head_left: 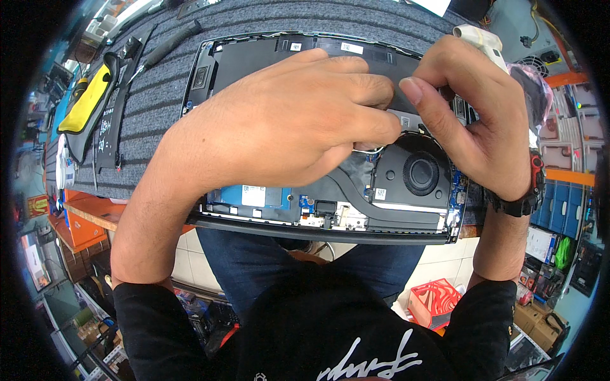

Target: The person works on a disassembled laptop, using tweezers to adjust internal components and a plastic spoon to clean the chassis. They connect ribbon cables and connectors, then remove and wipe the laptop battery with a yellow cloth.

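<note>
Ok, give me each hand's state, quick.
Left hand: curled over the opened laptop; fingertips hidden, so its grip cannot be told.
Right hand: half-curled over the laptop's right side; whether it holds anything cannot be told.

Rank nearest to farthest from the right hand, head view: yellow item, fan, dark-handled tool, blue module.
1. Fan, below the right hand.
2. Blue module, lower left.
3. Dark-handled tool, upper left.
4. Yellow item, far left.
</note>
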### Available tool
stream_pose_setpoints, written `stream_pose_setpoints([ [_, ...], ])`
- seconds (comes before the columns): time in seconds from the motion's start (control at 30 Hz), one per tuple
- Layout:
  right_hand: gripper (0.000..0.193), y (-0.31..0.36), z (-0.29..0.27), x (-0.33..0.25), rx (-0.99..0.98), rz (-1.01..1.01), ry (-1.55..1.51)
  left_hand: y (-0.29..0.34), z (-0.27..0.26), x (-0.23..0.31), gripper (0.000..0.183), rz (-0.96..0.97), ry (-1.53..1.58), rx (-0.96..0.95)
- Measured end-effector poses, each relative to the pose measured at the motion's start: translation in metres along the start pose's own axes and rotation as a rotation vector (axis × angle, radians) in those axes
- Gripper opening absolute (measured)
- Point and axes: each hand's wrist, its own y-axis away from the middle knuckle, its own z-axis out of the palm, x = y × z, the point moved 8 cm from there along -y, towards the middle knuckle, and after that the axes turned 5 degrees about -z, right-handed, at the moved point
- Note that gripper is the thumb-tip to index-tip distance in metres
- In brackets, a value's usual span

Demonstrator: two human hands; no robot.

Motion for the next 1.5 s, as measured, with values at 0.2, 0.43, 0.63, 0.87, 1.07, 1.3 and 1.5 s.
stream_pose_setpoints([
  [0.2,0.011,0.000,0.004,-0.004,-0.058,-0.066,-0.030,0.001,-0.004,0.001,0.027,0.023,0.069,0.030],
  [0.43,0.017,0.006,0.015,-0.006,-0.210,-0.040,-0.145,0.001,-0.003,0.001,0.029,0.025,0.025,0.038],
  [0.63,0.025,0.009,0.026,-0.006,-0.258,-0.024,-0.168,0.000,-0.003,0.003,0.029,0.017,0.034,0.040],
  [0.87,0.026,0.008,0.023,-0.006,-0.250,-0.033,-0.119,0.001,-0.005,0.004,0.035,-0.056,0.070,0.058],
  [1.07,0.023,0.007,0.024,-0.006,-0.253,-0.032,-0.158,0.002,-0.006,-0.003,0.036,-0.101,0.170,0.021],
  [1.3,0.022,0.004,0.027,-0.012,-0.176,-0.098,-0.265,0.004,-0.016,-0.006,0.034,-0.078,0.244,0.014],
  [1.5,0.022,0.005,0.029,-0.012,-0.174,-0.086,-0.212,0.008,-0.018,-0.007,0.033,-0.112,0.204,-0.016],
])
